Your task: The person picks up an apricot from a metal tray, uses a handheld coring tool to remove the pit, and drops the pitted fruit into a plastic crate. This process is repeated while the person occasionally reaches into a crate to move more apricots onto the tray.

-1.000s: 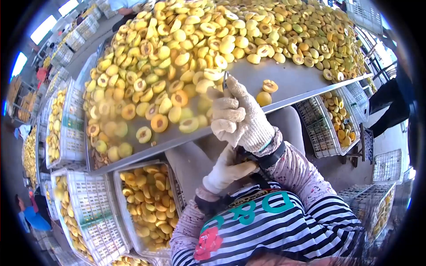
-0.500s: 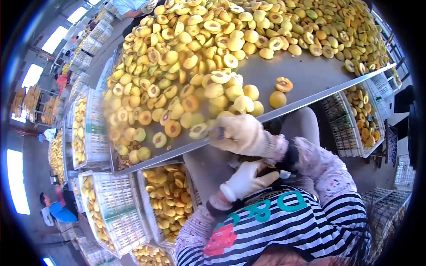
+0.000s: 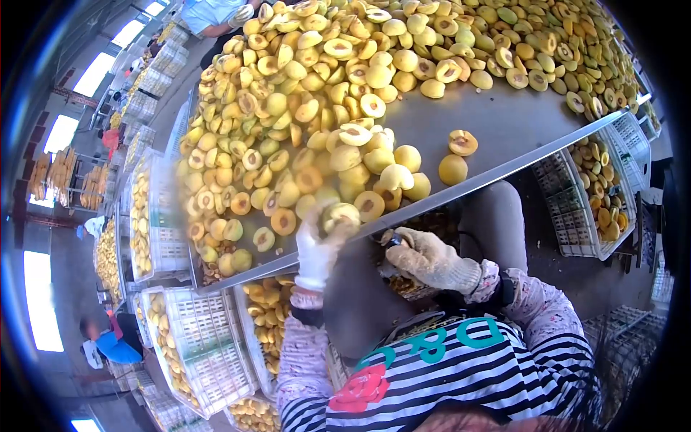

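My left hand, in a white glove, reaches over the metal table's near edge and grips a yellow fruit, somewhat blurred. Held low over my lap, my right hand, in a beige knit glove, is closed on a small dark-handled tool. Halved and whole yellow fruits are heaped across the metal table. One fruit half and a round fruit lie apart from the heap, close to the table's rim.
White crates of fruit stand below the table, one at the right and others at the left. A person in blue is across the table at top left. Another person sits at far left.
My left hand has moved from my lap up to the table edge and taken hold of a fruit. My right hand has drawn back from the edge toward my lap.
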`<move>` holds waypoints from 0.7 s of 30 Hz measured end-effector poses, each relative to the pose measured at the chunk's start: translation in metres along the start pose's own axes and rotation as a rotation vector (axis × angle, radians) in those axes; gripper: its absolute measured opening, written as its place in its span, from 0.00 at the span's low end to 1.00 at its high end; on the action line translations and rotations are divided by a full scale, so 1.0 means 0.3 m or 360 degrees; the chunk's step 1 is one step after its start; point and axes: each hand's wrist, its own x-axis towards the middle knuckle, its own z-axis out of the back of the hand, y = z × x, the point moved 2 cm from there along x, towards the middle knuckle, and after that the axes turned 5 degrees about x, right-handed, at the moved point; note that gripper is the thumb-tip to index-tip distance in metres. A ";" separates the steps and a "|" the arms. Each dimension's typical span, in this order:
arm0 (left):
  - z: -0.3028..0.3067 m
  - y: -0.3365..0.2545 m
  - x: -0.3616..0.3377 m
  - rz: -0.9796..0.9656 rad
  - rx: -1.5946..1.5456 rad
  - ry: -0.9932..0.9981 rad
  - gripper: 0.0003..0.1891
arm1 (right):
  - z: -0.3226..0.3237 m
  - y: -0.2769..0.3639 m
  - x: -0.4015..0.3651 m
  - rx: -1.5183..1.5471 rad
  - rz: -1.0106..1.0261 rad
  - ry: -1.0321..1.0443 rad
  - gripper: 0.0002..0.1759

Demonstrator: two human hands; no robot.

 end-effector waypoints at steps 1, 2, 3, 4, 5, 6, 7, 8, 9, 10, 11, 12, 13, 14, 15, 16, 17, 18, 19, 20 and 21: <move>-0.027 -0.015 -0.025 -0.0023 -0.0131 0.0014 0.18 | -0.008 -0.001 0.006 -0.0142 0.0037 -0.0004 0.17; -0.054 -0.023 -0.052 -0.0047 -0.0267 0.0019 0.16 | -0.026 0.015 0.013 -0.0291 0.0069 0.0000 0.18; -0.099 -0.034 -0.082 -0.0053 -0.0455 -0.0097 0.17 | -0.045 0.037 0.010 -0.0380 -0.0183 0.0016 0.19; -0.132 -0.021 -0.109 -0.0156 -0.0551 -0.0120 0.24 | -0.060 0.032 0.011 -0.0250 -0.0283 0.0054 0.20; -0.151 -0.007 -0.123 -0.0106 -0.0651 -0.0173 0.26 | -0.080 0.026 0.016 -0.0216 -0.0262 0.0042 0.20; -0.161 0.003 -0.134 -0.0055 -0.0750 -0.0225 0.29 | -0.097 0.015 0.020 -0.0179 -0.0242 0.0031 0.20; -0.171 0.004 -0.141 0.0018 -0.0834 -0.0297 0.29 | -0.103 -0.002 0.025 -0.0190 -0.0239 0.0040 0.20; -0.179 -0.006 -0.142 0.0090 -0.0919 -0.0367 0.29 | -0.103 -0.023 0.033 -0.0201 -0.0234 0.0048 0.20; -0.179 -0.016 -0.143 0.0160 -0.1001 -0.0436 0.30 | -0.106 -0.032 0.040 -0.0211 -0.0226 0.0058 0.20; -0.172 -0.025 -0.146 0.0174 -0.0961 -0.0481 0.29 | -0.114 -0.030 0.043 -0.0229 -0.0275 0.0072 0.20; -0.167 -0.034 -0.149 0.0191 -0.0918 -0.0518 0.27 | -0.122 -0.023 0.043 -0.0243 -0.0324 0.0080 0.21; -0.161 -0.042 -0.155 0.0210 -0.0877 -0.0554 0.26 | -0.132 -0.020 0.042 -0.0258 -0.0374 0.0087 0.23; -0.141 -0.055 -0.157 0.0096 -0.0572 -0.0470 0.25 | -0.146 -0.016 0.042 -0.0221 -0.0314 0.0107 0.21; -0.108 -0.065 -0.156 -0.0018 -0.0268 -0.0387 0.23 | -0.163 -0.014 0.044 -0.0187 -0.0254 0.0130 0.20; -0.090 -0.076 -0.163 -0.0124 0.0036 -0.0304 0.22 | -0.176 -0.015 0.043 -0.0152 -0.0201 0.0153 0.19; -0.085 -0.084 -0.175 0.0072 -0.0226 -0.0366 0.21 | -0.179 -0.032 0.044 -0.0141 -0.0242 0.0211 0.18; -0.084 -0.103 -0.182 0.0258 -0.0488 -0.0426 0.20 | -0.175 -0.054 0.054 -0.0132 -0.0276 0.0268 0.17; -0.085 -0.110 -0.181 0.0436 -0.0747 -0.0477 0.19 | -0.175 -0.062 0.064 -0.0123 -0.0300 0.0324 0.15; -0.085 -0.103 -0.188 0.0427 -0.0939 -0.0571 0.18 | -0.188 -0.048 0.058 -0.0085 -0.0240 0.0326 0.14; -0.089 -0.095 -0.191 0.0187 -0.0932 -0.0582 0.17 | -0.188 -0.055 0.061 -0.0067 -0.0221 0.0362 0.14; -0.095 -0.080 -0.195 -0.0053 -0.0921 -0.0593 0.17 | -0.184 -0.067 0.068 -0.0049 -0.0203 0.0397 0.14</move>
